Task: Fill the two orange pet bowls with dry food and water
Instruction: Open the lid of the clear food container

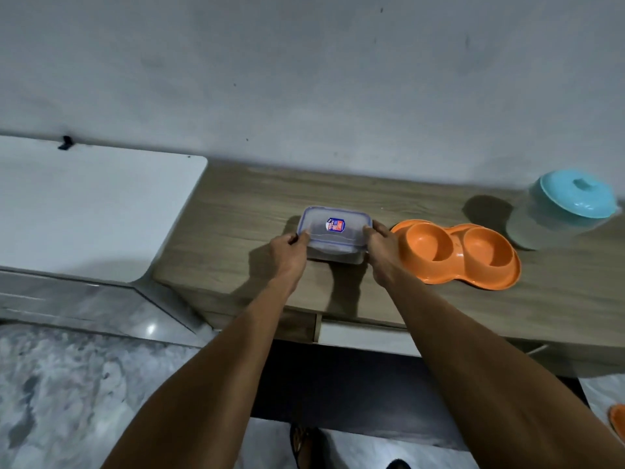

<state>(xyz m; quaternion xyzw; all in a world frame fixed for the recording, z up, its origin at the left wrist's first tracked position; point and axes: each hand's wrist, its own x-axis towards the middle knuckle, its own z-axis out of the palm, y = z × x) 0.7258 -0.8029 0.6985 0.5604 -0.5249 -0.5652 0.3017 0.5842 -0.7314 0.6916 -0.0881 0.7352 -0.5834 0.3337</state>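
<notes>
Hands, two: left point(287, 250) and right point(382, 247) grasp one box point(333, 231); beside it two bowls point(456, 252), one jar point(561, 211).

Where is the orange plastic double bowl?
Head view, centre-right: the bowl sits on the wooden counter between the clear container and the teal-lidded jar.

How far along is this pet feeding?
Nothing looks done: both wells of the orange plastic double pet bowl look empty. In hand: the left hand and right hand grip the ends of the clear rectangular lidded plastic box. Left: opening it, filling one well with food, the other with water.
</notes>
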